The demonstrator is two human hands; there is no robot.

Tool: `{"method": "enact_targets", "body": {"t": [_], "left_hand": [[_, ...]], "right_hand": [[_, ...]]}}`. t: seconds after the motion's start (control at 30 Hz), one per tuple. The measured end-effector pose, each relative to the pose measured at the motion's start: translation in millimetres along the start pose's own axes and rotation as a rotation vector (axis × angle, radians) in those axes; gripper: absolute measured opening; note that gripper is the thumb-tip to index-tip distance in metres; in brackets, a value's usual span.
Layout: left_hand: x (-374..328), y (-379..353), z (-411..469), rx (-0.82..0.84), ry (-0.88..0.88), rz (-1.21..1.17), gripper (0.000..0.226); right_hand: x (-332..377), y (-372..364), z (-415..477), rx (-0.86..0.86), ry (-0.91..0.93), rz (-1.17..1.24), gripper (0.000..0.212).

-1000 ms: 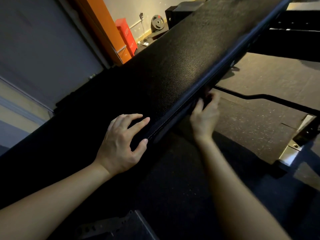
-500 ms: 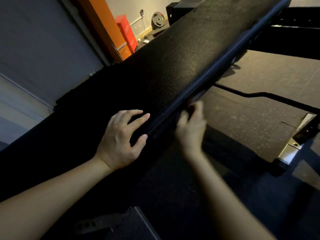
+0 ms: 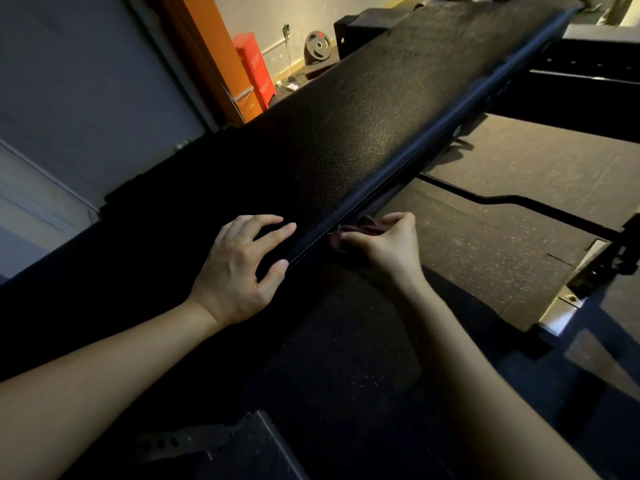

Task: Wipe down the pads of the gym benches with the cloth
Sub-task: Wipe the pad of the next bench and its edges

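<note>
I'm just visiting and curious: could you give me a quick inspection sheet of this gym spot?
Surface: black textured bench pad, running diagonally, stitched seam along its near edge.
Job's things: dark reddish cloth, bunched against the pad's side edge.
Clutter: weight plate and red box by the far wall.
Hands: left hand rests on the pad; right hand grips the cloth.
Cables: cord hanging down the far wall.
Surroundings: speckled rubber floor, orange panel.
</note>
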State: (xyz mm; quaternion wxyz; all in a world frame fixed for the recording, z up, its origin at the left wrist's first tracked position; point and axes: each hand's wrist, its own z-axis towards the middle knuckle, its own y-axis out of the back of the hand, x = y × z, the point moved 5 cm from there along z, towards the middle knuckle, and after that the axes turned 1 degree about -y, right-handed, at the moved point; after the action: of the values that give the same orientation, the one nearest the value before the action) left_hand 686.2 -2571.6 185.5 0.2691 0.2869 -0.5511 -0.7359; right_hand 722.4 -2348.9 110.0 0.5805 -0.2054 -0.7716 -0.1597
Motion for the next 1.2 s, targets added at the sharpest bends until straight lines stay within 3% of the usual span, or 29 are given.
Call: {"method": "enact_targets", "body": {"t": [0.13, 0.27, 0.3, 0.43, 0.5, 0.57, 0.67, 0.7, 0.73, 0.87, 0.93, 1.0, 1.1, 1.17, 1.2], "left_hand": [[1, 0, 0, -0.003, 0.003, -0.008, 0.054], [1, 0, 1, -0.009, -0.003, -0.009, 0.054], [1, 0, 1, -0.009, -0.004, -0.010, 0.054], [0, 2, 0, -0.005, 0.002, -0.021, 0.054], [0, 1, 0, -0.002, 0.001, -0.024, 0.054], [0, 1, 0, 0.000, 0.002, -0.022, 0.054], [0, 2, 0, -0.009, -0.006, -0.017, 0.055], [0, 2, 1, -0.010, -0.007, -0.018, 0.055], [0, 2, 1, -0.011, -0.006, -0.022, 0.055], [0, 1, 1, -0.011, -0.002, -0.027, 0.055], [1, 1, 0, -0.014, -0.003, -0.028, 0.055], [0, 1, -1, -0.016, -0.003, -0.033, 0.055], [-1, 1, 0, -0.027, -0.012, -0.025, 0.056], [0, 1, 0, -0.027, -0.011, -0.029, 0.056], [1, 1, 1, -0.027, -0.011, -0.031, 0.056]], "right_hand": [[-14, -14, -31, -0.093, 0.172, -0.055, 0.032], [-36, -64, -63, 0.353, 0.143, -0.134, 0.027], [-34, -65, -60, 0.370, 0.145, -0.153, 0.029], [0, -14, -16, -0.061, 0.167, -0.009, 0.046], [6, 8, -8, -0.208, 0.160, 0.029, 0.045], [2, -3, -21, -0.138, 0.218, -0.044, 0.036], [-16, -53, -57, 0.282, 0.250, -0.168, 0.031], [-19, -60, -60, 0.350, 0.246, -0.186, 0.034], [-17, -58, -50, 0.321, 0.241, -0.171, 0.039], [12, 8, 17, -0.132, 0.162, -0.056, 0.053], [18, 30, 29, -0.259, 0.162, 0.011, 0.054], [16, 20, 12, -0.272, 0.204, 0.059, 0.047], [-8, -29, -40, -0.070, 0.310, 0.008, 0.033], [-19, -48, -56, 0.067, 0.335, -0.032, 0.036], [-18, -43, -46, 0.033, 0.328, -0.037, 0.039]]}}
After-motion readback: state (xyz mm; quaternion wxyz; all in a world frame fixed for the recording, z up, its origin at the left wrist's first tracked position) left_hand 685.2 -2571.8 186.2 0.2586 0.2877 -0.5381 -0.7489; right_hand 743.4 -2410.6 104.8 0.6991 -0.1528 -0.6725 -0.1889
